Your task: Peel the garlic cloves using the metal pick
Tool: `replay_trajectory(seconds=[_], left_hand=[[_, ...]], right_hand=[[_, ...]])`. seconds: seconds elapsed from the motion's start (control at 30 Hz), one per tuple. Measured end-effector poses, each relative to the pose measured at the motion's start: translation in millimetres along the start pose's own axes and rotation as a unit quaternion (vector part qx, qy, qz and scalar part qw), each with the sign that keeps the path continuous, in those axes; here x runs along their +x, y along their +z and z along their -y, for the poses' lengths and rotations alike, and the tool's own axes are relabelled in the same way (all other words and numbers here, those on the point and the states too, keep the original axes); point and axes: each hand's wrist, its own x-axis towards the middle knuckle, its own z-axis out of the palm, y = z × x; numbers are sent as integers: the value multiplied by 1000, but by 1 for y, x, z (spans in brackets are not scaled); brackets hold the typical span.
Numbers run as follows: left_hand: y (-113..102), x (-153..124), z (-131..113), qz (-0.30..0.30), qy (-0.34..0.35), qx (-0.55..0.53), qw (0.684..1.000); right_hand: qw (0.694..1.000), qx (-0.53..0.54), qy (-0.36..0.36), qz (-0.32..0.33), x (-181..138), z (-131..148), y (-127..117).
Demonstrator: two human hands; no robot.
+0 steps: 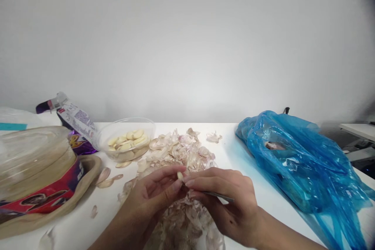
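Note:
Between thumb and fingertips, my left hand (159, 191) pinches a small pale garlic clove (180, 175). My right hand (227, 199) meets it from the right, its fingers closed around a thin metal tool (218, 195), most likely a small knife; the blade end is hidden by the fingers. Both hands hover over a heap of garlic skins (187, 152), papery and pinkish white. Behind my left hand stands a clear bowl (146, 125) with several peeled garlic cloves (129, 138) in it. Unpeeled cloves (105, 179) lie on the table to the left.
A blue plastic bag (295, 160) sprawls across the right side of the white table (234, 179). On the left are a large clear-lidded container (35, 164) with a red label and a purple snack packet (79, 140). A plain wall (187, 47) rises behind.

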Motion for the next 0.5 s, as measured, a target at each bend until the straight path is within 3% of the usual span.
replay_trajectory(seconds=[0.5], left_hand=[[1, 0, 6, -14, 16, 31, 999]], right_hand=[[999, -29, -14, -7, 3, 3, 1]])
